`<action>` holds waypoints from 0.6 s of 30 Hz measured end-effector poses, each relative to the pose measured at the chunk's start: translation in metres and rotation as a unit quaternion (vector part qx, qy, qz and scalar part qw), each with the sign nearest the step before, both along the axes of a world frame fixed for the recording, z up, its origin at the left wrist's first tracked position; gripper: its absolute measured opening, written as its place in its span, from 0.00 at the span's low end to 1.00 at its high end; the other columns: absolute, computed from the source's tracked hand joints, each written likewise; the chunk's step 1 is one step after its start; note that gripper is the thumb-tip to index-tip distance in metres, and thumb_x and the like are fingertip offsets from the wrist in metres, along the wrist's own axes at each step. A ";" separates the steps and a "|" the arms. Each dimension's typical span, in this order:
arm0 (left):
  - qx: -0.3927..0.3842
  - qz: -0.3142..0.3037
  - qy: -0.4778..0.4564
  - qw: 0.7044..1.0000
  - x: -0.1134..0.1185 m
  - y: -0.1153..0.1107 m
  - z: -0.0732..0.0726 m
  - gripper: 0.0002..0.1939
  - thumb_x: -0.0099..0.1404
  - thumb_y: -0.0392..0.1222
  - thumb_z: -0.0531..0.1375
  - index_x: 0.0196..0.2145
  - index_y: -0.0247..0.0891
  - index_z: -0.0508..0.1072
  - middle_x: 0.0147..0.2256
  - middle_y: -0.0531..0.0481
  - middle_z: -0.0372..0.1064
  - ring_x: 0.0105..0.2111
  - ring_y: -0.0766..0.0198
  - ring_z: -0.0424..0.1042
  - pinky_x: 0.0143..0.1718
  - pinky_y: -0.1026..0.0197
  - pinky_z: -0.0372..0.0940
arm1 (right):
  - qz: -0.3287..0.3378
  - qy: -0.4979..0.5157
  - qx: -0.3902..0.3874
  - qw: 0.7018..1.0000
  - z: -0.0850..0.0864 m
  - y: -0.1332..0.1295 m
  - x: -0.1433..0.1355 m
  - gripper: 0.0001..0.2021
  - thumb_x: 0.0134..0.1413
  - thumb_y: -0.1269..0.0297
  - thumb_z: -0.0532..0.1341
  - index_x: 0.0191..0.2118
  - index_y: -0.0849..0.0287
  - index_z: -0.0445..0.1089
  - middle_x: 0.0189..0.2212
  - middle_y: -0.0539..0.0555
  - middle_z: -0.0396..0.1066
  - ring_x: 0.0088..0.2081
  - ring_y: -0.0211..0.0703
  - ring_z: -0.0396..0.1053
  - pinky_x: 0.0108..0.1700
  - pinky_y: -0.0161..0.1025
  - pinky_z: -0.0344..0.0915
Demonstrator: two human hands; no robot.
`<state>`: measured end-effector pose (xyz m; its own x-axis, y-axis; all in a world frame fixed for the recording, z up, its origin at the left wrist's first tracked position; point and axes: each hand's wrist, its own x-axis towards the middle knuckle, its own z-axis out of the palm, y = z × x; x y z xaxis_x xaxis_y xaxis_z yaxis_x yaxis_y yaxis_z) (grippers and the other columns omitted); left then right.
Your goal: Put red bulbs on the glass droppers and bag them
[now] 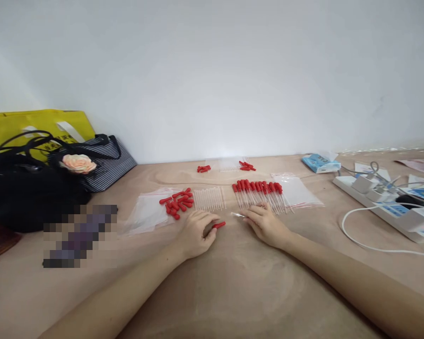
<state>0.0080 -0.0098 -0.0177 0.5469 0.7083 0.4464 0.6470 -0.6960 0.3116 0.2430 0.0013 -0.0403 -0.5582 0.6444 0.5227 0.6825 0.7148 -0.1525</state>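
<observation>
Between the fingers of my left hand is a red rubber bulb, its narrow end pointing right. My right hand pinches a clear glass tube that points left toward the bulb; the two are apart. Beyond my left hand lie a pile of loose red bulbs and a row of clear tubes. Just past my right hand, several droppers with red bulbs fitted lie side by side.
Clear plastic bags lie left of the bulbs, more at the right. Farther back are small red bulbs and a blue tissue pack. A power strip with cables sits right; a black bag stands left.
</observation>
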 end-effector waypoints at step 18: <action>0.020 -0.023 -0.010 0.999 0.008 0.002 -0.009 0.08 0.63 0.37 0.51 0.37 0.39 0.69 0.36 0.50 0.72 0.43 0.61 0.68 0.52 0.48 0.55 | 0.064 0.028 0.014 0.997 0.003 -0.011 -0.009 0.11 0.58 0.70 0.48 0.40 0.61 0.66 0.31 0.53 0.69 0.34 0.38 0.64 0.46 0.43 0.49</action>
<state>0.0157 -0.0075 -0.0271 0.5700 0.6635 0.4846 0.6074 -0.7375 0.2952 0.2338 -0.0095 -0.0375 -0.6043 0.5542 0.5724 0.5757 0.8004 -0.1671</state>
